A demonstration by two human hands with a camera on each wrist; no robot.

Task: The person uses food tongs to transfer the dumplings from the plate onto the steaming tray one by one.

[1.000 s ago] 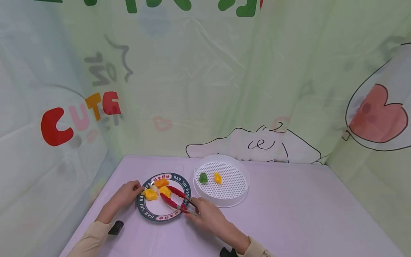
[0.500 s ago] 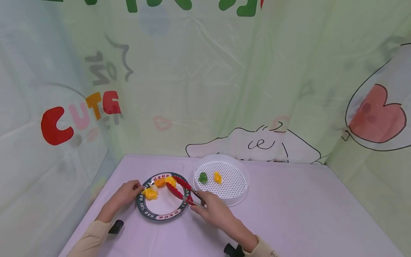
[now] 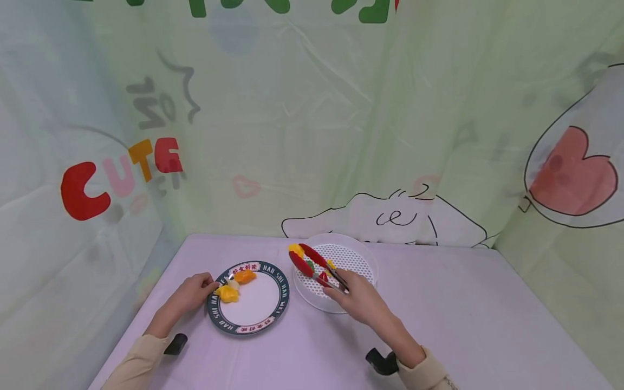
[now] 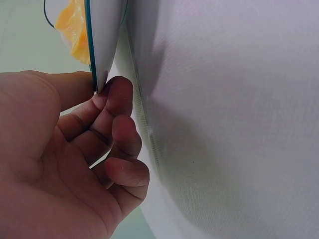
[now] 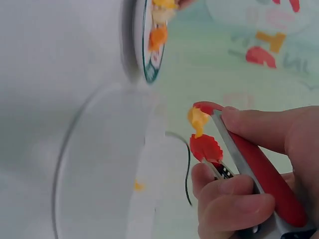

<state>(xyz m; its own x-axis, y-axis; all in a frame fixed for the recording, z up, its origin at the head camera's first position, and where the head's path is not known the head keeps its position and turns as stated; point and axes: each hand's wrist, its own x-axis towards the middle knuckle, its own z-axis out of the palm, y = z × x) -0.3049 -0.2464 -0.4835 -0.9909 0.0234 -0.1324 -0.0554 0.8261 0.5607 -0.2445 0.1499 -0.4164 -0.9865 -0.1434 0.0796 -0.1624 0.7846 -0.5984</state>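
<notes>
My left hand [image 3: 196, 291] pinches the left rim of a round plate [image 3: 255, 306] with a dark patterned border; the left wrist view shows thumb and fingertips on its edge [image 4: 105, 40]. On the plate lie an orange dumpling-like piece [image 3: 245, 277], a whitish one [image 3: 234, 284] and a yellow one [image 3: 227, 294]. My right hand [image 3: 359, 297] grips metal tongs with red tips [image 3: 301, 264]. Between those tips is a yellow dumpling [image 3: 295, 249], held above the left rim of a white perforated steamer tray [image 3: 358, 262]. The tongs partly hide a green dumpling [image 3: 310, 264] and another yellow one [image 3: 331, 265] in the tray.
Plate and tray stand side by side on a pale lilac tabletop [image 3: 463, 314]. Behind them and at both sides hang printed curtains [image 3: 317, 135]. Black wrist mounts [image 3: 382, 362] stick out under both forearms.
The right hand has carried the tongs and a yellow dumpling from the plate up and right to the tray. My left hand has stayed on the plate's rim.
</notes>
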